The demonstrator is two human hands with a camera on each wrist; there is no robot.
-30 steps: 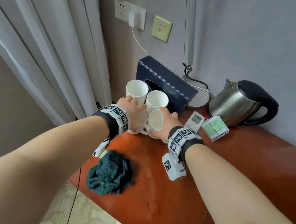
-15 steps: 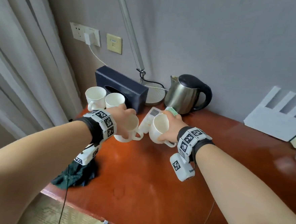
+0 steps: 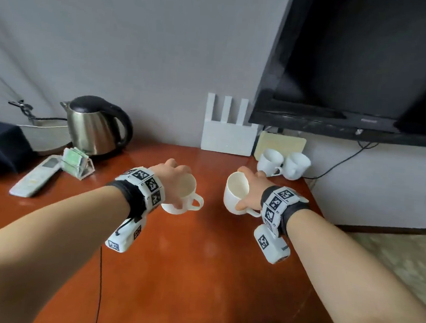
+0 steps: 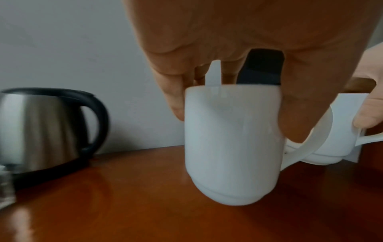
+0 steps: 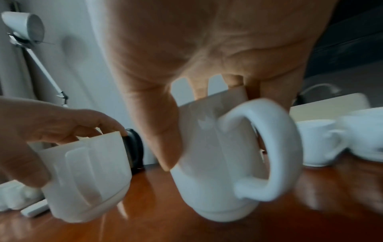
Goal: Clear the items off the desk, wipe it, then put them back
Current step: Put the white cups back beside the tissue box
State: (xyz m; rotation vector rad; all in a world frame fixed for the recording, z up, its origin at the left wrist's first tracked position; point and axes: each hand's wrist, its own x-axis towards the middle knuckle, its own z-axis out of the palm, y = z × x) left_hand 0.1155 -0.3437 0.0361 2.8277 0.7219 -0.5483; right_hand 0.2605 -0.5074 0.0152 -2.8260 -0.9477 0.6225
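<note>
Each hand carries a white mug just above the red-brown desk. My left hand grips one mug by its rim from above, handle pointing right; the left wrist view shows that mug clear of the wood. My right hand grips the other mug, tilted with its mouth facing left, and in the right wrist view this mug has its handle toward the camera. Two more white mugs stand at the desk's back right corner.
A steel kettle, tea-bag packets, a white remote and a dark tissue box occupy the back left. A white router and a cream board lean on the wall under a black TV. The desk's right edge lies beyond the two mugs.
Both hands lifted a mug each from the cluster at the back left and carried them rightward across the desk. My view swung right; the cloth and curtain left the frame.
</note>
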